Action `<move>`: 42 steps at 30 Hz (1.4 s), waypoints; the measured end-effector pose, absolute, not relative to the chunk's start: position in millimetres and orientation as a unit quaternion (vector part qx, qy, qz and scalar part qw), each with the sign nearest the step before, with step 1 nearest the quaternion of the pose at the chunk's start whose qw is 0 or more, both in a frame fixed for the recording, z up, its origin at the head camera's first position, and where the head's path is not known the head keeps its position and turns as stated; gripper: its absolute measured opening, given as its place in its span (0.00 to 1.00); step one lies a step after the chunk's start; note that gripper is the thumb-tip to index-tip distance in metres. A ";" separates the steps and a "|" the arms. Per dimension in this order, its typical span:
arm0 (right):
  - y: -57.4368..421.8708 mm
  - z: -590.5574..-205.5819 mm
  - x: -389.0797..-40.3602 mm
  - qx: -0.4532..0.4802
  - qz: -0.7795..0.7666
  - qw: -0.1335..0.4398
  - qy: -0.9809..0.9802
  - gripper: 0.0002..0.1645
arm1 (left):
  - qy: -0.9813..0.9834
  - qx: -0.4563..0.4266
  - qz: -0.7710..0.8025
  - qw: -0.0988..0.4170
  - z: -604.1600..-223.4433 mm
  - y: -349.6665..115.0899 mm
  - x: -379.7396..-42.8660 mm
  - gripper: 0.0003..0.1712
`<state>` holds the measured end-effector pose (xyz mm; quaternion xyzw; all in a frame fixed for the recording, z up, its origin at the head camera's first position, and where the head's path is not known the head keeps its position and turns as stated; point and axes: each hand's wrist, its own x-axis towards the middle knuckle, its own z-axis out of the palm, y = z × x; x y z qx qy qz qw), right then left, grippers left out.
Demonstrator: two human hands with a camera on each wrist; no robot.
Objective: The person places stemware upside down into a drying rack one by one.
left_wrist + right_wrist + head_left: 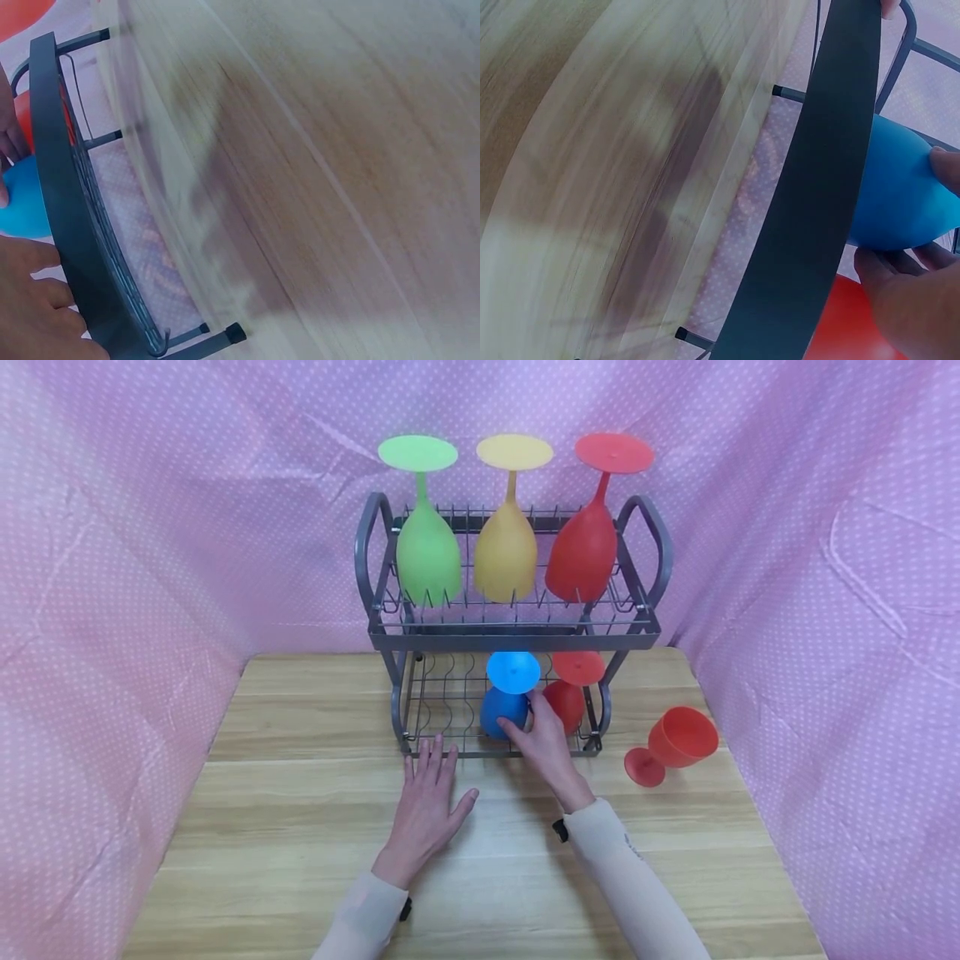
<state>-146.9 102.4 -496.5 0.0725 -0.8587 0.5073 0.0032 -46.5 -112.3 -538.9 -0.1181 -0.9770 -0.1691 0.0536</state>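
Note:
A blue goblet [498,705] stands upside down on the lower tier of a dark dish rack [513,642]. My right hand [546,745] holds its bowl between thumb and fingers. Right beside it, partly behind that hand, is an upturned red goblet [579,667]. The right wrist view shows the fingers around the blue bowl [904,187], partly hidden by the rack's front bar [810,172]. My left hand [426,806] has its fingers extended, their tips at the lower tier's front edge. In the left wrist view its fingers lie along the front bar [67,225].
Upturned green [429,552], yellow [506,552] and red goblets [585,552] stand on the upper tier. Another red goblet [682,737] lies tipped on the wooden table [300,827], right of the rack. Pink dotted cloth [150,527] hangs behind and at both sides.

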 end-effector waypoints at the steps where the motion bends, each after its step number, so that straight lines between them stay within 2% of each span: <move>1: 102.3 -496.9 -147.2 0.072 0.507 0.000 -0.859 0.41 | -0.977 -0.118 -0.170 0.054 -538.9 -112.1 -46.5 0.46; 12: 102.8 -498.1 -147.2 0.079 0.497 -0.006 -0.864 0.43 | -0.976 -0.116 -0.175 0.051 -538.4 -111.2 -46.3 0.46; 24: 110.6 -489.8 -120.7 0.129 0.482 0.093 -0.862 0.42 | -0.975 -0.115 -0.180 0.058 -540.9 -111.5 -46.2 0.46; 42: 141.2 -468.0 -81.5 0.131 0.533 0.190 -0.814 0.37 | -0.974 -0.116 -0.185 0.063 -541.5 -111.7 -47.6 0.45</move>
